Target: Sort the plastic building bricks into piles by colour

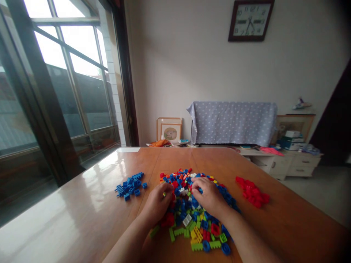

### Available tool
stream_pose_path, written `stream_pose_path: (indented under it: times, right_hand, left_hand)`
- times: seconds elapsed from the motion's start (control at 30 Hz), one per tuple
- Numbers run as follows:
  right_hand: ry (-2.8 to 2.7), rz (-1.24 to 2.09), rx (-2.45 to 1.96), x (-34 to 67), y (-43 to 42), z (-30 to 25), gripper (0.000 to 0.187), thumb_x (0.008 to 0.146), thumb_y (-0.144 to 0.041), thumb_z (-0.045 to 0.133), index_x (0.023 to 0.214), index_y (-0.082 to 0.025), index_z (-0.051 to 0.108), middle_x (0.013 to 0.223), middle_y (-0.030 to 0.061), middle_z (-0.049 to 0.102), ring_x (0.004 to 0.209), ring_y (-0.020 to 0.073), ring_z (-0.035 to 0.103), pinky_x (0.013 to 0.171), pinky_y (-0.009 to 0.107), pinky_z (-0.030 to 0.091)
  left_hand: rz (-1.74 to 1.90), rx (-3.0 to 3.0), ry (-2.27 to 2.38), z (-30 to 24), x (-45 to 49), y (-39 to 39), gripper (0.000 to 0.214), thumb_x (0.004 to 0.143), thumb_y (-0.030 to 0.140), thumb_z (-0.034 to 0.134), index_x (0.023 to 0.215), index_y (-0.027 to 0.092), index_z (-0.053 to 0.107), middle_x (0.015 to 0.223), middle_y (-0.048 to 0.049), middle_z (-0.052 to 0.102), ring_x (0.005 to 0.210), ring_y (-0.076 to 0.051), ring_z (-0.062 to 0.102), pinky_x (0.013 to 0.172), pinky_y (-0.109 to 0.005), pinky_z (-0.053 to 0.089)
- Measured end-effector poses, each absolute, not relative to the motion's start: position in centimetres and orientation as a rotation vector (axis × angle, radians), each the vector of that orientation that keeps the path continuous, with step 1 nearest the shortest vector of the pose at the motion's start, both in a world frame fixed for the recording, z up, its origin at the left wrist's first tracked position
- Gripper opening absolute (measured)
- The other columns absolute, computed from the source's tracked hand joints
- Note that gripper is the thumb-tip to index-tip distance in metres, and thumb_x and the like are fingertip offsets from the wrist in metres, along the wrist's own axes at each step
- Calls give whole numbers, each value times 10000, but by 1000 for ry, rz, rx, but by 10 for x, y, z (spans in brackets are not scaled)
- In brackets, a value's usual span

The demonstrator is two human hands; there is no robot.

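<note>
A large mixed pile of plastic toy bricks (187,220) in blue, red, green, yellow, orange and white lies in the middle of the table. At the pile's left edge is my left hand (159,201), its fingers curled in; a speck of yellow-green shows by the thumb, but what it holds is hidden. My right hand (208,195) reaches over the pile's upper right part, fingers bent and closed down among the bricks. A bit of blue shows between thumb and fingers there; whether it is held is unclear.
A group of blue bricks (131,185) lies on the wooden table (90,219) to the left. To the right is a group of red bricks (252,192). Beyond the table stand a low white cabinet (290,166) and something draped in a dotted grey cloth (233,122).
</note>
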State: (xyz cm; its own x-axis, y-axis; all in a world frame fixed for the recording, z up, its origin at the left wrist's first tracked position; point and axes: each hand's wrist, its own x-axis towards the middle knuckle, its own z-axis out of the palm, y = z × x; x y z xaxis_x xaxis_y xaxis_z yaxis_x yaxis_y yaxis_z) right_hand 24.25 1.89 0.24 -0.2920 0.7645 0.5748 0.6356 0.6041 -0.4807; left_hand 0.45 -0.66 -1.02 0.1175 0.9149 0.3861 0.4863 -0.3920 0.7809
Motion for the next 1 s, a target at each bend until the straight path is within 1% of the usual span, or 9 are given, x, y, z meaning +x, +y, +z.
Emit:
stream_pose_path:
  times: [0.13, 0.2, 0.27, 0.4, 0.47, 0.63, 0.77, 0.87, 1.0]
  right_hand:
    - [-1555, 499, -1181, 265, 36, 2, 155, 837, -336, 582, 789, -201, 642, 761, 8, 686, 755, 180, 620, 734, 291, 477]
    - [-1169, 747, -1171, 281, 48, -3, 199, 788, -384, 655, 836, -192, 648, 790, 11, 693, 769, 175, 631, 656, 251, 482]
    - [-674, 1007, -1093, 300, 60, -10, 236, 716, -343, 730, 876, -195, 638, 861, 27, 707, 828, 176, 660, 594, 211, 488]
    - [-449, 1113, -1062, 337, 75, -21, 87, 843, -306, 552, 870, -223, 545, 912, 53, 686, 817, 156, 680, 612, 246, 565]
    - [-383, 1136, -1045, 348, 75, -23, 80, 896, -280, 444, 832, -244, 474, 926, 46, 659, 835, 147, 685, 656, 277, 594]
    - [-340, 1175, -984, 351, 71, -19, 104, 935, -270, 371, 842, -261, 414, 999, 40, 635, 904, 135, 690, 732, 305, 616]
    - [-387, 1219, -955, 333, 65, -9, 98, 906, -316, 497, 856, -234, 483, 968, 61, 673, 876, 149, 689, 695, 273, 605]
    - [-511, 1246, -945, 307, 48, 5, 188, 849, -380, 616, 867, -202, 558, 940, 80, 707, 876, 185, 690, 674, 273, 582]
    - [-1307, 957, -984, 264, 3, 28, 342, 889, -511, 563, 938, -186, 657, 938, 73, 723, 946, 219, 663, 824, 327, 536]
  left_hand:
    - [1205, 1944, 1371, -15, 2, -3, 164, 889, 295, 503, 905, 199, 635, 807, -15, 685, 735, -162, 606, 677, -234, 444]
    - [1208, 1946, 1364, -14, 2, -2, 172, 891, 304, 502, 905, 198, 638, 796, -13, 684, 726, -162, 606, 673, -235, 444]
    - [1206, 1955, 1356, -12, 2, -3, 180, 896, 311, 496, 888, 197, 636, 772, -9, 678, 710, -161, 602, 668, -235, 441]
    - [1204, 1955, 1345, -9, 3, -4, 192, 894, 324, 502, 850, 196, 637, 747, -10, 677, 685, -160, 589, 654, -236, 433]
    - [1207, 1944, 1342, -9, 3, -4, 197, 895, 332, 501, 856, 196, 639, 748, -11, 676, 683, -160, 590, 651, -239, 434]
    - [1200, 1925, 1343, -7, 2, -4, 217, 887, 353, 508, 849, 195, 650, 751, -20, 682, 690, -167, 601, 658, -249, 443]
    - [1188, 1948, 1377, -8, 1, -3, 220, 879, 354, 513, 860, 198, 667, 766, -24, 690, 705, -174, 609, 668, -253, 444]
    - [1219, 1921, 1472, -12, -2, 1, 243, 879, 374, 514, 882, 190, 674, 774, -29, 689, 722, -179, 612, 679, -258, 441]
    - [1328, 1775, 1633, -13, -5, 7, 324, 869, 450, 532, 891, 164, 683, 839, -51, 700, 766, -194, 618, 672, -262, 437]
